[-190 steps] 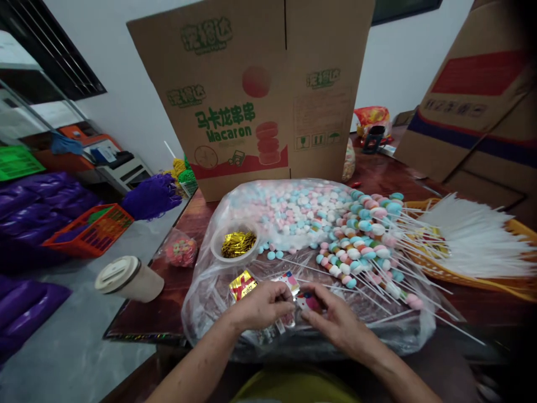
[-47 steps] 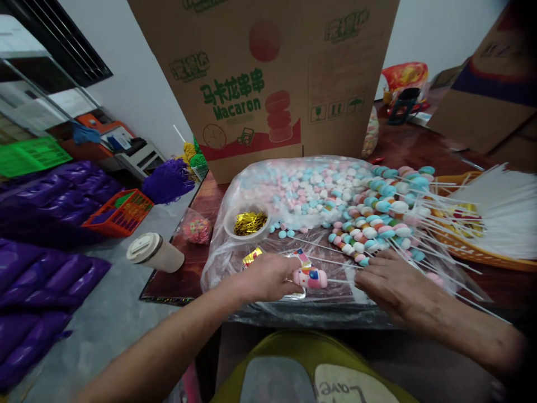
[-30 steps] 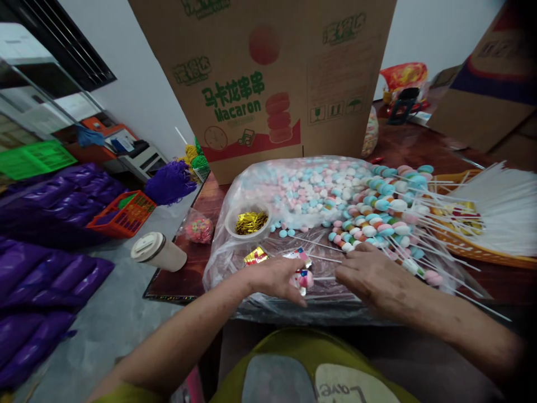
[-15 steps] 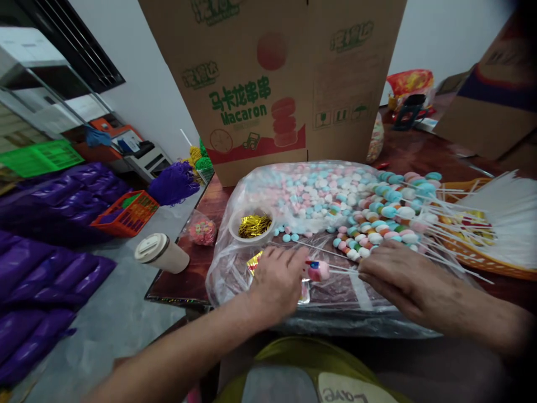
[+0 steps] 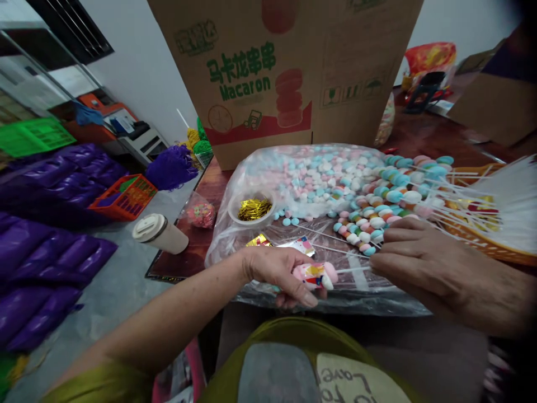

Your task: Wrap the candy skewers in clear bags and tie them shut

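Observation:
My left hand (image 5: 279, 271) is closed around the pink head of a marshmallow skewer (image 5: 331, 272), thumb on the near side. A printed wrapper (image 5: 312, 271) lies around or against that head. My right hand (image 5: 419, 263) is closed at the far end of its white stick (image 5: 354, 270); its fingertips are partly hidden. Just beyond my left hand a white printed wrapper (image 5: 302, 246) and a gold packet (image 5: 259, 240) lie on the clear plastic. Finished-looking skewers of coloured marshmallows (image 5: 377, 215) are piled beyond my right hand.
Loose marshmallows (image 5: 314, 173) spread in a clear bag before a large cardboard box (image 5: 251, 123). A bowl (image 5: 232, 215) holds gold twist ties. An orange basket (image 5: 509, 246) with white sticks stands at right. A lidded cup (image 5: 170, 238) is near the table's left edge.
My left hand has rolled from knuckles-up to thumb-up and come nearer to me, turning the skewer's head. The white printed wrapper now shows beyond it. The view has tilted down slightly.

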`<state>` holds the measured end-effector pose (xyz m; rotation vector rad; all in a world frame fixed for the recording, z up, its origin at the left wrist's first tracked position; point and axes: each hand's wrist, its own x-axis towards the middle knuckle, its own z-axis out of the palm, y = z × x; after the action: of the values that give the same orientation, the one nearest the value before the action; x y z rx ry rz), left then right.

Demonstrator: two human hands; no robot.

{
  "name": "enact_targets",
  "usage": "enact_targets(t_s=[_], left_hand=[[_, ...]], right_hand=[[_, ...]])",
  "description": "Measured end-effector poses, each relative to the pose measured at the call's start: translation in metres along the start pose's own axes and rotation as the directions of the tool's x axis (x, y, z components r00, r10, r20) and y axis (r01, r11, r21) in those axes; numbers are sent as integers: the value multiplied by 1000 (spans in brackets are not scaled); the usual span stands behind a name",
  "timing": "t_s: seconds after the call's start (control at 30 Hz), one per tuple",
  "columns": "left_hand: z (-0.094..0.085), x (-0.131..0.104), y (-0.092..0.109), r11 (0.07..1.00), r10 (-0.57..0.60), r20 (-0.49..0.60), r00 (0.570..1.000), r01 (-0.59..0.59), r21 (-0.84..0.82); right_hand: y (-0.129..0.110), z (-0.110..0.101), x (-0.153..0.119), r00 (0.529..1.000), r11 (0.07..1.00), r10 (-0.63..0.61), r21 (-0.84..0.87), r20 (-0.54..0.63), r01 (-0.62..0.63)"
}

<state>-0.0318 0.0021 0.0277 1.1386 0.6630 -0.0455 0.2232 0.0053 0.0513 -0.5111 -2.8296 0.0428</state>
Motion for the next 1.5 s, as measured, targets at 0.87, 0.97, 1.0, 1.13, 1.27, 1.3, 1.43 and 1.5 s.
enact_targets(t_s=[0.87,0.97,1.0,1.13,1.27,1.3,1.43,1.5], left_hand=[[4,-1,21,708,307,-253,917,-43,705],[5,4,21,689,335,-300,893,-14,724],[6,5,20,710,324,-314,893,-10,704],[3,5,19,874,205,-294,934,-40,485],[1,2,19,803,255,-233,938,-72,591],[3,2,19,709,305,-254,918,-41,704],[16,6,13,164,642,-353,681,328,930],[18,9,6,28,748,-294,595,414,910]], right_hand=[[-8,3,0,962,937,270,-216,-49,-274],[-24,9,15,910,815,410,-423,-61,-395],[-26,12,19,901,810,432,-424,-34,-404],[-17,26,21,887,900,435,-53,155,-432],[-6,33,18,856,824,458,246,241,-511],[-5,34,19,847,803,476,275,238,-529],[-3,35,21,836,732,510,409,201,-545],[-1,34,22,845,709,497,468,199,-527]])
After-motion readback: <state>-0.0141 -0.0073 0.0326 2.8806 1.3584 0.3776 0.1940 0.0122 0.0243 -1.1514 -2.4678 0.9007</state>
